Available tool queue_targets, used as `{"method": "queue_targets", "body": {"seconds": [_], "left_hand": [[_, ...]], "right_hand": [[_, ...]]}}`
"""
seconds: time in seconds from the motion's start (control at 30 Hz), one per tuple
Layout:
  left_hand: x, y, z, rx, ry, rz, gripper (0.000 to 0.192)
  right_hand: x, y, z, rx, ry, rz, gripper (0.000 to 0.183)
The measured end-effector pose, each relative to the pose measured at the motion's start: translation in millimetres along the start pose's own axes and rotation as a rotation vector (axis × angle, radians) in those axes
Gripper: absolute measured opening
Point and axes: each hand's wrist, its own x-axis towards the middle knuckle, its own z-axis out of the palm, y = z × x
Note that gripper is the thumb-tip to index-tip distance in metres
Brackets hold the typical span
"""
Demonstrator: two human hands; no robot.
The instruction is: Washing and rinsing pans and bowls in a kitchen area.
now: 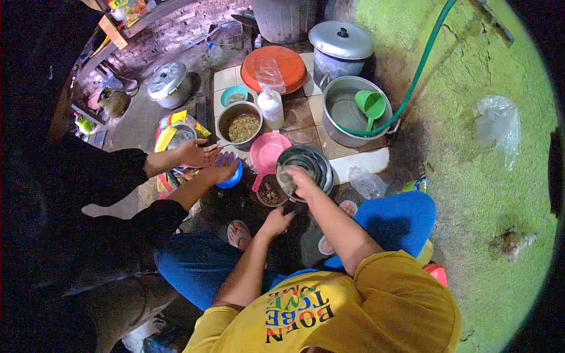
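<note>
My right hand is inside a dark metal pan, pressing a greyish scrubber against its wall; the scrubber is blurred. Streaks of suds line the pan, which is tilted. My left hand is closed at the pan's near side, seemingly around its handle, most of which the fingers hide. Left of the pan, a small bowl holds brown food scraps. A pink plastic dipper lies beside the pan, its handle crossing above the bowl of scraps.
Another person's hands reach in from the left, above a blue bowl. Beyond are a pot of food pieces in liquid, a white bottle, an orange lid and a large pot with a green dipper and hose.
</note>
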Motion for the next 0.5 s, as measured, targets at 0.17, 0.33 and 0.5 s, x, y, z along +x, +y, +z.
{"method": "queue_targets", "body": {"seconds": [0.17, 0.33, 0.5], "left_hand": [[20, -19, 9, -0.273, -0.153, -0.231, 0.033], [67, -20, 42, -0.354, -0.176, -0.229, 0.032], [116, -47, 70, -0.288, -0.22, -0.316, 0.039]], "right_hand": [[-18, -56, 0, 0.441, -0.045, 0.156, 0.038], [-2, -72, -53, 0.241, 0.029, -0.001, 0.033], [20, -94, -45, 0.163, 0.077, 0.047, 0.029]]}}
